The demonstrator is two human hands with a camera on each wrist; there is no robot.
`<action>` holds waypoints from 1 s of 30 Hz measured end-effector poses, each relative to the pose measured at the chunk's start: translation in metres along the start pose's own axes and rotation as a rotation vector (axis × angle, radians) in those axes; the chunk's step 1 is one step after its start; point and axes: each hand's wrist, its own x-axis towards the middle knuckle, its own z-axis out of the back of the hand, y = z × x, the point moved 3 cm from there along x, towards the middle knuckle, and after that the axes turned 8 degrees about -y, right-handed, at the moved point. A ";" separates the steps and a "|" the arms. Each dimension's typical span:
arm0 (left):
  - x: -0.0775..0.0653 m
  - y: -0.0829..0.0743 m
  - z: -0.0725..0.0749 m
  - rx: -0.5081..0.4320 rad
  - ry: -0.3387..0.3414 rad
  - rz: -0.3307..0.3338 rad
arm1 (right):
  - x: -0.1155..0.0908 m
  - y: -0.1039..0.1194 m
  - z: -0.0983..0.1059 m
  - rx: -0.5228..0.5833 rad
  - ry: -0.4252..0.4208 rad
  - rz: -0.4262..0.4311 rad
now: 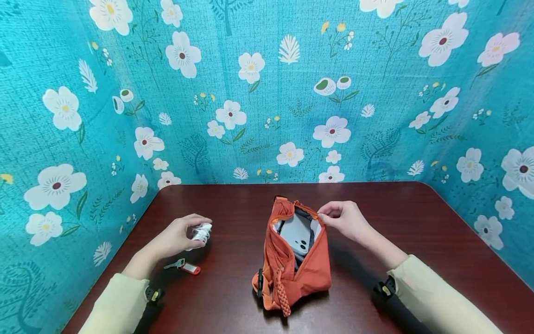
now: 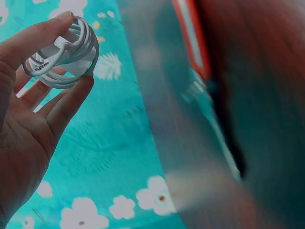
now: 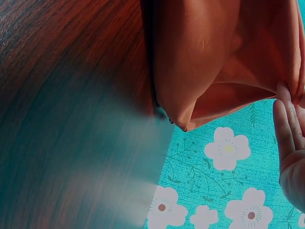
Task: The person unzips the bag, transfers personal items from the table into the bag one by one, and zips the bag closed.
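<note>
My left hand (image 1: 177,237) pinches a coiled white charging cable (image 1: 202,233) between thumb and fingers, over the left of the table. In the left wrist view the loops of the cable (image 2: 81,52) show, with a white piece inside them. My right hand (image 1: 343,218) pinches the right edge of the opening of an orange-red bag (image 1: 310,278). The bag lies unzipped at the table's middle, and a light-coloured phone (image 1: 295,234) shows inside it. The right wrist view has the bag's side (image 3: 200,57) pulled toward the fingers (image 3: 284,126).
A key (image 1: 175,264) with a red tag (image 1: 191,268) lies on the dark wooden table (image 1: 233,204), just below my left hand. The bag's braided cord (image 1: 283,294) and strap buckle (image 1: 260,283) hang at its near left side. Blue flowered cloth (image 1: 267,93) surrounds the table.
</note>
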 end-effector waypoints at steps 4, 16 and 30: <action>0.007 -0.017 -0.004 -0.004 0.013 -0.071 | 0.000 0.000 0.000 -0.008 -0.001 -0.001; 0.026 -0.061 -0.016 -0.026 0.079 -0.215 | -0.002 -0.001 0.000 -0.035 -0.005 -0.007; 0.055 -0.098 -0.035 -0.166 0.064 -0.307 | -0.001 -0.002 -0.002 -0.039 -0.011 0.005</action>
